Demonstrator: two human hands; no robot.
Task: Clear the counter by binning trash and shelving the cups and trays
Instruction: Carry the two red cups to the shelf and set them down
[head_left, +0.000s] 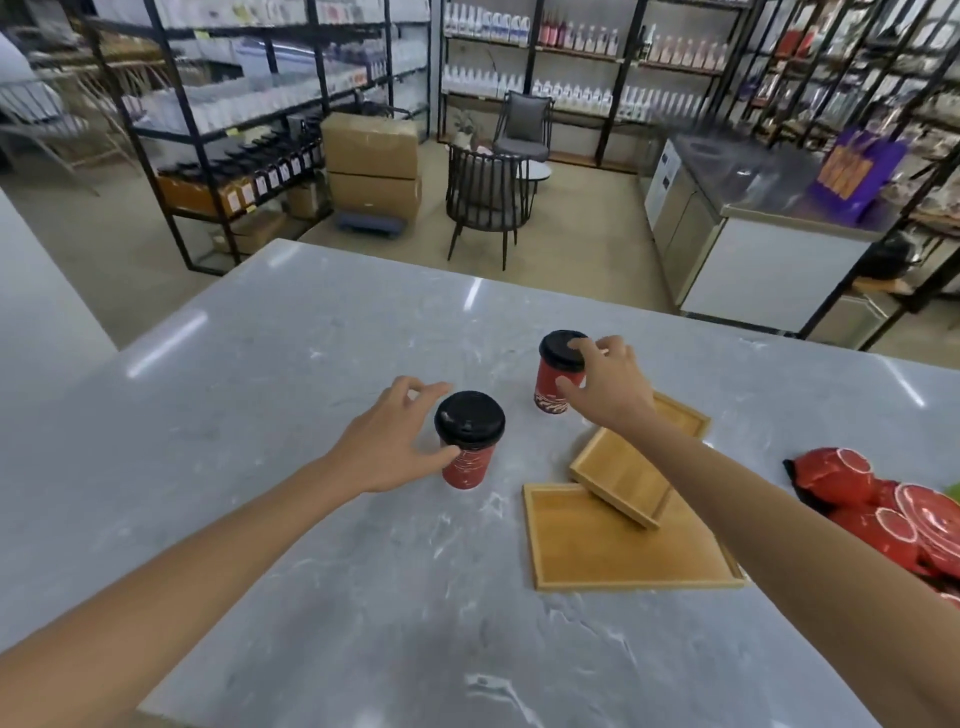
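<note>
Standing upright on the grey counter (260, 467), both lidded red cups are being grasped: near cup (469, 441) by left hand (395, 441), far cup (560, 371) by right hand (608, 387). Lift straight up, clearing the wooden trays (623, 540).

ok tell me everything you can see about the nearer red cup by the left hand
The nearer cup is a red paper-looking cup with faint pale print and a black domed lid, closed. It stands upright on the grey marble-look counter, left of the wooden trays. The left hand curls around its left side, thumb touching the wall.
</note>
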